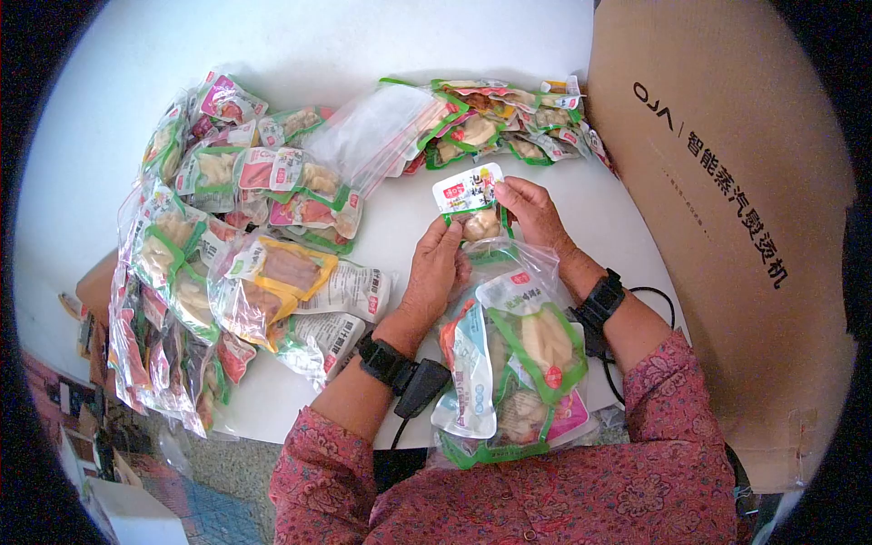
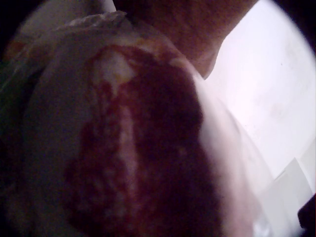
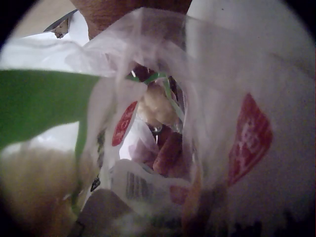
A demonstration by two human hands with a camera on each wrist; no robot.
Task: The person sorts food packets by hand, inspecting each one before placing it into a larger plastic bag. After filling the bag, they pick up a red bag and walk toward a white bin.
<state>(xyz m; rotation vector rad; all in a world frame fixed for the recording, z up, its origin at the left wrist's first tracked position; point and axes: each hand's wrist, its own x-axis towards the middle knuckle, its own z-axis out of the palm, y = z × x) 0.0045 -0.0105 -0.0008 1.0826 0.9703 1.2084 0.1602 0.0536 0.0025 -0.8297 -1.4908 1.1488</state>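
Note:
Both hands hold one small green-and-white snack packet (image 1: 472, 202) above the mouth of a clear plastic bag (image 1: 513, 363) that lies toward me and holds several packets. My left hand (image 1: 434, 271) grips the packet's lower left side. My right hand (image 1: 534, 211) pinches its right edge. The packet's lower end sits at the bag's opening (image 1: 509, 259). The left wrist view is a dark blur of plastic and red packaging (image 2: 138, 148). The right wrist view looks into the bag, with packets (image 3: 153, 128) behind clear film.
Filled clear bags of snack packets (image 1: 218, 263) are heaped on the left of the white table (image 1: 300, 45). More loose packets (image 1: 490, 118) and an empty zip bag (image 1: 381, 132) lie at the back. A large cardboard box (image 1: 727, 227) stands at the right.

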